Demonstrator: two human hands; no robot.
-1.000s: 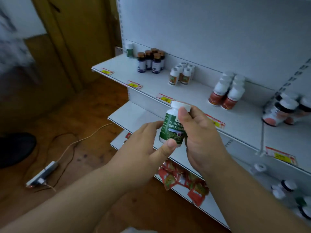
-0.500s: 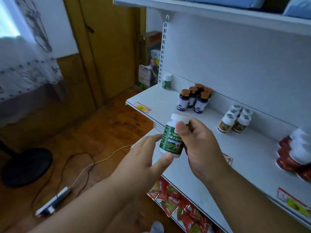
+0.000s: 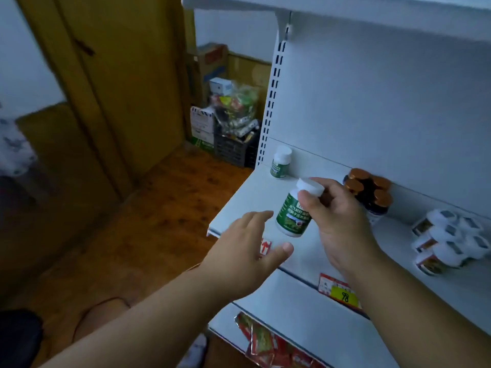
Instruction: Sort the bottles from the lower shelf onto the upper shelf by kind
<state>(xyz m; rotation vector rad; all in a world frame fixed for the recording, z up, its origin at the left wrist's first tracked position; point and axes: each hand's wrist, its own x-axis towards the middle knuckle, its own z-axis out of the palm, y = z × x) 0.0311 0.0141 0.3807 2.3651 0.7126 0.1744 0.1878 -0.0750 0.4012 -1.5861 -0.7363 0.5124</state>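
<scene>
A green-labelled bottle with a white cap (image 3: 295,212) hangs over the left part of the upper shelf (image 3: 239,205), with my right hand (image 3: 337,221) shut on its cap and upper side. My left hand (image 3: 249,251) is open just below and left of the bottle, fingers spread and not touching it. A matching green bottle (image 3: 280,162) stands at the shelf's back left corner. Behind my right hand stands a cluster of dark bottles with copper caps (image 3: 370,191). White-capped bottles with brown labels (image 3: 449,241) stand in a group at the far right.
Price tags (image 3: 338,289) hang on the shelf's front edge. Red packets (image 3: 268,343) lie on a lower shelf. Left of the shelving are a wooden floor (image 3: 148,224), a yellow door, a dark crate (image 3: 233,148) with bags and boxes, and a cable.
My left hand has let go of the green bottle and opened. My right hand has carried the bottle up over the upper shelf, toward the matching bottle at the back left.
</scene>
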